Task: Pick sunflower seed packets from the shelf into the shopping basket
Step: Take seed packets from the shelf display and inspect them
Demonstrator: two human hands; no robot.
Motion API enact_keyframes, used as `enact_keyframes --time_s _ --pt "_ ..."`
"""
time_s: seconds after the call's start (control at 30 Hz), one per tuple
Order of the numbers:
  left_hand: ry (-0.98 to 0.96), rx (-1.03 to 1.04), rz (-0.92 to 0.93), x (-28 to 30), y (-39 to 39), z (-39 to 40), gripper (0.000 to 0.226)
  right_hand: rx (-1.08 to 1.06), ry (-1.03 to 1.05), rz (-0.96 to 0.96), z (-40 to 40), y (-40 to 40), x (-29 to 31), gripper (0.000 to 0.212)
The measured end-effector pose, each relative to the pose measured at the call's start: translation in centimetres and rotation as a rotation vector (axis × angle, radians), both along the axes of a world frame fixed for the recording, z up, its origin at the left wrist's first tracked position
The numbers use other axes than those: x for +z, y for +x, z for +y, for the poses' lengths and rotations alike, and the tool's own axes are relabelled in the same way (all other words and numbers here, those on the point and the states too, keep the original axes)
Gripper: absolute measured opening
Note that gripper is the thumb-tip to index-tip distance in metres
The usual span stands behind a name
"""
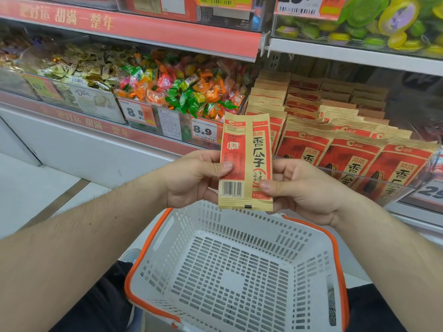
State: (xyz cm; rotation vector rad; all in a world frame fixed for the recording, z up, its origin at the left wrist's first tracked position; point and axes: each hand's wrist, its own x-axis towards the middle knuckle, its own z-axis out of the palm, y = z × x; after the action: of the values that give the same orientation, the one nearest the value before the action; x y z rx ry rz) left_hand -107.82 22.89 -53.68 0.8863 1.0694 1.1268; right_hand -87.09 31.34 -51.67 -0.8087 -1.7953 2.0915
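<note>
Seed packet [245,161] stands upright between your hands, back side with its barcode facing you, just above the far rim of the white shopping basket [230,279]. Your left hand [191,178] pinches its left edge, thumb on the front; your right hand [302,190] pinches the right edge. More seed packets [335,140] fill the shelf bin behind, wrapped candies [182,87] to its left.

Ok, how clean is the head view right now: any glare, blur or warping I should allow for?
Head view: even store light, the held packet and basket sharp; wide-angle bending of the shelf edges; glare on the clear shelf guard; top price tags slightly soft.
</note>
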Motion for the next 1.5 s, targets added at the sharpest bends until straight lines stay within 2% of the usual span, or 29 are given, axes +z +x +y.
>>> enact_keyframes --time_s 0.07,0.13,0.23,0.3,0.4,0.47,0.53,0.63,0.73,0.83,0.9,0.97,1.1,1.23,1.33,1.43,1.5 --pt "-0.006 0.071 0.145 0.1 0.5 0.0 0.026 -0.064 0.130 -0.055 -0.4 -0.4 -0.3 0.034" --pt "0.005 0.168 0.264 0.2 1.4 0.1 0.024 -0.139 0.383 -0.190 -1.0 -0.9 -1.0 0.028" --pt "0.048 0.227 0.323 0.5 2.7 0.0 0.016 -0.181 0.762 -0.360 -2.0 -1.7 -1.6 0.022" --pt "0.060 0.247 0.335 0.5 3.0 -0.1 0.014 -0.129 0.822 -0.371 -2.4 -1.8 -1.6 0.021" --pt "0.034 0.227 0.328 0.5 2.6 -0.1 0.031 -0.095 0.787 -0.264 -2.4 -1.6 -1.3 0.008" --pt "0.033 0.150 0.344 0.5 2.3 -0.3 0.038 -0.196 0.729 -0.126 -2.1 -1.5 -1.2 0.011" --pt "0.044 0.068 0.388 0.3 2.4 -0.4 0.035 -0.289 0.722 -0.049 -1.8 -1.5 -1.1 0.013" --pt "0.048 0.011 0.377 0.0 3.1 -0.6 0.027 -0.333 0.774 -0.034 -2.0 -1.6 -1.1 0.017" --pt "0.075 0.061 0.343 -0.2 3.8 -0.3 0.023 -0.336 0.787 -0.058 -2.0 -1.8 -1.3 0.027" --pt "0.098 0.119 0.231 -0.5 3.5 0.1 0.039 -0.298 0.568 0.007 -1.9 -2.0 -1.2 0.029" --pt "0.121 0.008 0.141 -0.5 3.1 0.1 0.030 -0.259 0.423 0.066 -2.0 -2.2 -0.8 0.029" --pt "0.133 -0.071 0.061 -0.6 2.9 0.1 0.022 -0.233 0.359 0.094 -2.2 -2.3 -0.6 0.031" --pt "0.116 -0.116 -0.007 -0.8 3.0 0.2 0.024 -0.221 0.316 0.118 -2.2 -2.3 -0.4 0.032" --pt "0.098 -0.090 0.016 -0.9 3.0 0.4 0.025 -0.231 0.338 0.112 -2.2 -2.4 -0.4 0.031" --pt "0.066 0.005 0.042 -0.9 2.8 0.5 0.023 -0.253 0.467 0.063 -2.1 -2.2 -0.5 0.029" --pt "0.030 0.209 0.040 -0.7 2.5 0.7 0.012 -0.185 0.596 -0.094 -1.7 -1.6 -0.2 0.031" --pt "0.016 0.326 0.031 -0.4 2.4 0.8 0.007 -0.036 0.656 -0.278 -1.5 -1.2 0.1 0.032"
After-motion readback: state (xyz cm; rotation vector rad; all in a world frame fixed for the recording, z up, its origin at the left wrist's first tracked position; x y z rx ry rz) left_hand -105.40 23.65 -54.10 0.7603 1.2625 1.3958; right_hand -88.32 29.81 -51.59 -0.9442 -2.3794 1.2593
